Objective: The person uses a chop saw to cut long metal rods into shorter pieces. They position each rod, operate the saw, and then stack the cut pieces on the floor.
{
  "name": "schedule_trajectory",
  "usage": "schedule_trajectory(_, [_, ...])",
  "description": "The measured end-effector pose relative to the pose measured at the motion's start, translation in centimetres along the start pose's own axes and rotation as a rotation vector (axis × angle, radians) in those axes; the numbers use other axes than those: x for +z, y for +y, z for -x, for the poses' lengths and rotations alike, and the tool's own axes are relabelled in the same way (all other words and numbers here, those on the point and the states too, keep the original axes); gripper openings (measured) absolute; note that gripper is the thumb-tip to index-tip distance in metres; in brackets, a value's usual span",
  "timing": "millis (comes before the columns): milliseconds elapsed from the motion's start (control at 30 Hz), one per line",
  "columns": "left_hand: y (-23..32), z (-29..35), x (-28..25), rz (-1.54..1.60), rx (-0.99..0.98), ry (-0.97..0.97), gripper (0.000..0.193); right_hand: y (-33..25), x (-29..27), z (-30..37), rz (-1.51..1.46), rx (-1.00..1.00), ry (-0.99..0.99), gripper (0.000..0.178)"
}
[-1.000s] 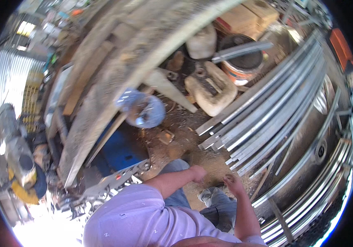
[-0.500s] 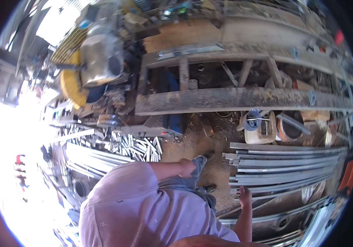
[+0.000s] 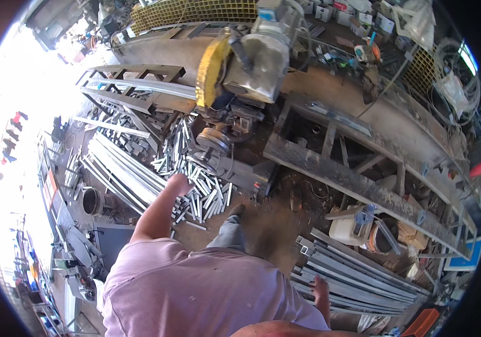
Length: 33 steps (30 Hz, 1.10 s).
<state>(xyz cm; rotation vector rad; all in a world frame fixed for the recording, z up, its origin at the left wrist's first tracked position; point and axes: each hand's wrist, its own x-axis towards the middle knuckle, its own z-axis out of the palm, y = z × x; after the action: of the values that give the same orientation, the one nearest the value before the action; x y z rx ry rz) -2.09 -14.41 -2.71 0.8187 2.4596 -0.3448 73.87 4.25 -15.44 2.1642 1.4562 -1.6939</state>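
I have the left hand (image 3: 179, 184) out ahead, in line of sight over the edge of a heap of short metal pieces (image 3: 212, 199), and the right hand (image 3: 320, 286) low on the other side, by a stack of long metal tubes (image 3: 352, 269). The left fingers look curled, but they are too blurred for me to tell whether they grip anything. On the right I see the fingers stretched toward the tubes; I can't tell whether they touch one, and no tube appears lifted out of the stack. Between the two lies bare floor (image 3: 271, 224), with one shoe (image 3: 237, 210) showing below the jeans. Beyond the heap stands a cut-off saw with a yellow guard (image 3: 212, 67), and from its right side runs a long metal frame (image 3: 336, 160) with a white jerrycan (image 3: 341, 230) near its lower edge. On the left I have another bundle of long metal bars (image 3: 119, 168), with an open bucket (image 3: 105, 202) just beside it. As for progress, I'd judge the short pieces to be finished cuts, scattered loosely rather than sorted, while the stack by the right hand and the bundle on the left remain in full lengths. I see no piece being cut, and how many are done I can't count from here.
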Motion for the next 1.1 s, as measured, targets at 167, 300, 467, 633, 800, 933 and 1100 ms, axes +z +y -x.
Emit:
schedule_trajectory(167, [-5.8,-12.3,-6.5,0.419,0.037,0.232,0.055,-3.8,5.1,1.2,0.026,0.079,-0.154,0.054])
schedule_trajectory(300, [-6.6,-20.0,-14.2,1.37,-0.183,0.25,0.038,-11.3,10.9,2.1,0.037,0.033,-0.142,0.052])
schedule_trajectory(467, [-8.2,-30.3,-17.7,0.763,-0.147,0.666,0.036,-22.8,18.6,4.0,0.296,-0.15,-0.262,0.05])
schedule_trajectory(633, [-6.4,-29.5,-25.8,0.083,0.276,0.553,0.049,-33.0,25.4,5.2,0.462,-0.337,-0.246,0.047])
schedule_trajectory(800, [-8.5,-33.6,-26.8,-0.1,0.507,0.605,0.049,-40.9,30.3,5.8,0.585,-0.545,-0.311,0.048])
schedule_trajectory(933, [-9.1,-34.8,-29.0,-0.281,0.593,0.444,0.056,-48.5,36.0,7.6,0.586,-0.543,-0.465,0.058])
schedule_trajectory(1100, [-12.3,-36.2,-29.7,-0.318,0.562,0.466,0.057,-53.1,42.7,8.1,0.997,-0.732,-0.473,0.049])
